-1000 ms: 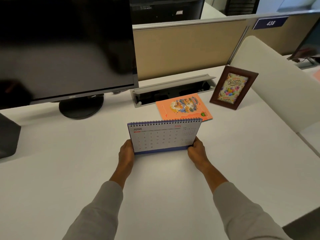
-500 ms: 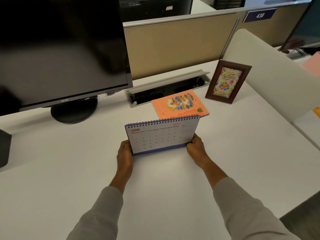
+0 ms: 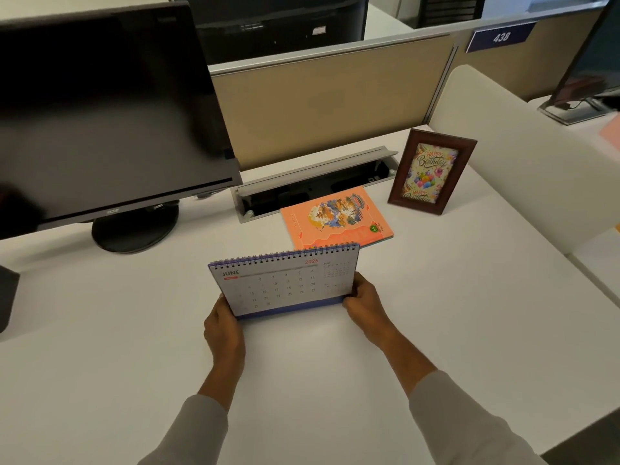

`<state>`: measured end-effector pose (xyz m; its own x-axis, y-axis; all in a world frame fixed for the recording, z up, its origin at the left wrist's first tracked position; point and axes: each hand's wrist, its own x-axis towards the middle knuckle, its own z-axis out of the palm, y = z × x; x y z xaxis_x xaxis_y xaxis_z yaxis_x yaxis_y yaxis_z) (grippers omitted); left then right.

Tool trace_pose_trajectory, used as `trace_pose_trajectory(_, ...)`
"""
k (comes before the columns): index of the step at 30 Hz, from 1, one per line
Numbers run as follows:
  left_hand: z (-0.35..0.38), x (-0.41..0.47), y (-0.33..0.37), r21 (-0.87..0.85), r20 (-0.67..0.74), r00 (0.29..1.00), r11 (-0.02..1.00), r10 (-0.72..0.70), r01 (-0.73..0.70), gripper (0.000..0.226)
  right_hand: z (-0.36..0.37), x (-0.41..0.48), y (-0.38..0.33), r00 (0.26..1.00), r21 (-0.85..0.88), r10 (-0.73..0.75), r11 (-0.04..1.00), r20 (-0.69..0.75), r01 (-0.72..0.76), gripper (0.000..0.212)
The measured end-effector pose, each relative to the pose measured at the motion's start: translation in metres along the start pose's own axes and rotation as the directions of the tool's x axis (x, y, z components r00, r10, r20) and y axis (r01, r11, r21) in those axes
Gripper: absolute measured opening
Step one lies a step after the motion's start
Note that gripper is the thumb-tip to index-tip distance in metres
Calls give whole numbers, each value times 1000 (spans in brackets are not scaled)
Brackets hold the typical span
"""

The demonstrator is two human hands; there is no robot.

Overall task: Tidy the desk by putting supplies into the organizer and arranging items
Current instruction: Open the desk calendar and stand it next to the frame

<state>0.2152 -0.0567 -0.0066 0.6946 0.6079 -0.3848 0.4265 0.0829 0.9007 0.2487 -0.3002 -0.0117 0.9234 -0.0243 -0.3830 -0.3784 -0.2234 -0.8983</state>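
Observation:
A spiral-bound desk calendar (image 3: 285, 283) showing June stands upright on the white desk (image 3: 453, 297), in the middle of the view. My left hand (image 3: 223, 330) grips its lower left corner and my right hand (image 3: 364, 302) grips its lower right edge. Just behind the calendar an orange notebook (image 3: 335, 221) lies flat. A brown picture frame (image 3: 431, 171) with a birthday card stands upright to the right of the notebook. No organizer is in view.
A black monitor (image 3: 100, 112) on a round stand (image 3: 134, 226) fills the back left. An open cable tray (image 3: 315, 182) runs along the beige partition (image 3: 328, 95). A white divider (image 3: 523, 156) bounds the desk on the right. A dark object (image 3: 6, 297) sits at the left edge.
The calendar and both hands stay in nearly the same place on the desk. My view has shifted slightly, with the scene sliding a little left and then back.

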Motion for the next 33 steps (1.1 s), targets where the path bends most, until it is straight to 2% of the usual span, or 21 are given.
trace_pose_trajectory(5,9,-16,3,-27,-7,998,998,-57,57,27,-15,-3,-1,994,-11,-43,999,100,45,60)
trace_pose_trajectory(9,27,-38,8,-72,12,999,996,-47,48,30,-40,-11,3,992,8,-85,996,89,84,58)
trace_pose_trajectory(14,77,-71,28,-109,85,996,994,33,-24,32,-98,-14,1,991,86,-127,988,-37,130,55)
trace_pose_trajectory(19,145,-97,40,-67,174,975,990,135,-125,36,-169,-10,-2,977,128,-152,977,-151,172,47)
trace_pose_trajectory(23,203,-120,60,-113,211,961,981,178,-157,34,-220,-6,-2,956,141,-162,969,-245,201,48)
trace_pose_trajectory(27,254,-133,70,-114,288,939,981,187,-160,34,-261,-3,-1,930,155,-171,961,-324,230,48)
trace_pose_trajectory(33,328,-144,74,-88,459,869,983,185,-163,36,-318,12,13,893,166,-134,960,-429,224,50)
